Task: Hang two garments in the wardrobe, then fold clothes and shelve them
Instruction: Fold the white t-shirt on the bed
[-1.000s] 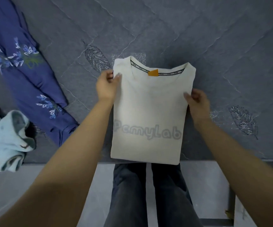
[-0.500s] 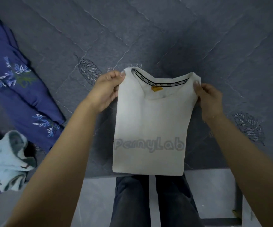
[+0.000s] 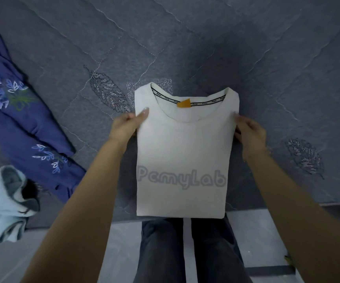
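The white T-shirt [image 3: 182, 152], sides folded into a narrow panel, lies on the grey quilted bed [image 3: 246, 58]; the left hand [image 3: 124, 127] and right hand [image 3: 249, 132] pinch its shoulder edges, thumbs on top, likely to fold it lengthwise.

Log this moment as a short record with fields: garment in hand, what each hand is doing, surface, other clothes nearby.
garment: white T-shirt, sleeves folded in, grey lettering up
left hand: pinches shirt's left edge
right hand: grips shirt's right edge
surface: grey quilted bedspread
nearby: blue embroidered garment, pale blue bundle, both to the left
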